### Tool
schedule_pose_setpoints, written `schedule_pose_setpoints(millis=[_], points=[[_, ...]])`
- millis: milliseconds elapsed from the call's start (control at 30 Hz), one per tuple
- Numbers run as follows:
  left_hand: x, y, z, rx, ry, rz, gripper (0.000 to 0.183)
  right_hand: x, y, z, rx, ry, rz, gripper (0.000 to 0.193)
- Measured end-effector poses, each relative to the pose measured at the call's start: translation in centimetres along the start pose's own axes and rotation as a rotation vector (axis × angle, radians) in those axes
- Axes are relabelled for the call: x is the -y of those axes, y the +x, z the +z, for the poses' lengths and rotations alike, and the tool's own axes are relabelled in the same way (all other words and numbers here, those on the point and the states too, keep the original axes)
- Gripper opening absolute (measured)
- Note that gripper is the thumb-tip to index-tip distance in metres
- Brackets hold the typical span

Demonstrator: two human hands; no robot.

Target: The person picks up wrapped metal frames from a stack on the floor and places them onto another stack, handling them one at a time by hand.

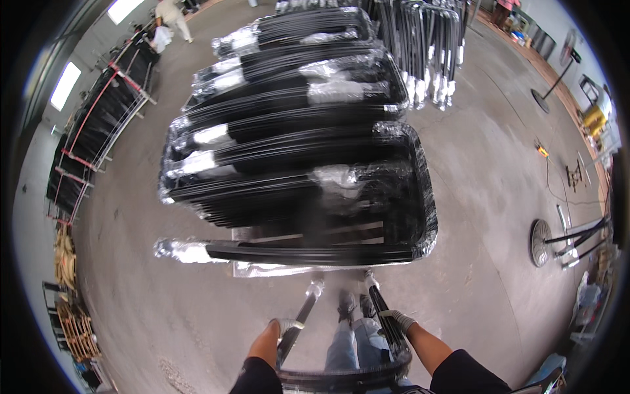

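A U-shaped bundle of black tube frames (pixel 387 322) is held low in front of my legs, its two plastic-wrapped ends pointing forward. My left hand (pixel 289 324), in a light glove, is closed around its left side. Gloved as well, my right hand (pixel 399 319) grips the right side. Just ahead, a large pile of similar black frames (pixel 262 207), wrapped at ends and corners in clear plastic, lies on a pale pallet (pixel 256 269). One wrapped frame lies across the pallet's near edge, apart from the rest on its left. Part of the pile is blurred.
More wrapped frames (pixel 420 46) stand upright behind the pile. Pink-and-white racks (pixel 98 154) with dark goods line the left side. On the right are a floor fan (pixel 540 243), a yellow tool (pixel 542 150) and a cable. One person (pixel 172 18) is at the far left.
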State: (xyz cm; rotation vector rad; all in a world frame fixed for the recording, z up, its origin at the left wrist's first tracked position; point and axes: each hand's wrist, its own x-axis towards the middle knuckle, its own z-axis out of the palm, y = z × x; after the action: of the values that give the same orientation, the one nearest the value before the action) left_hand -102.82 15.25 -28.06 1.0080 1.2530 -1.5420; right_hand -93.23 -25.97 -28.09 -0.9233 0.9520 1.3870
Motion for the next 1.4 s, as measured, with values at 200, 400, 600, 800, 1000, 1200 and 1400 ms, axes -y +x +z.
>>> schedule_pose_setpoints(millis=[200,400,600,800,1000,1200,1400], points=[[-0.7,3.6,0.6,-0.021,-0.344,-0.088,0.037,-1.4,6.6,-2.4,-0.101,0.023,0.117,0.03],[7.5,7.9,3.3,-0.017,-0.484,0.197,0.023,-6.1,7.2,-2.0,-0.167,-0.121,0.019,0.018],[22.3,11.2,1.2,0.119,-0.677,0.273,0.019,-14.0,6.6,4.0,-0.23,-0.303,-0.078,0.015],[40.5,3.9,-1.1,0.052,-0.99,0.522,0.018,-22.3,4.1,19.0,0.059,-0.477,-0.109,0.014],[58.2,-3.9,-5.7,-0.268,-1.288,0.668,0.019,-29.9,4.8,37.1,0.394,-0.758,-0.14,0.012],[69.9,-17.8,-10.2,-0.835,-1.364,0.863,0.022,-36.1,-1.3,53.0,0.786,-0.757,-0.273,0.006],[68.4,-35.8,-15.9,-1.13,-1.0,1.334,0.044,-36.4,-5.5,63.3,0.806,-0.409,-0.168,0.014]])
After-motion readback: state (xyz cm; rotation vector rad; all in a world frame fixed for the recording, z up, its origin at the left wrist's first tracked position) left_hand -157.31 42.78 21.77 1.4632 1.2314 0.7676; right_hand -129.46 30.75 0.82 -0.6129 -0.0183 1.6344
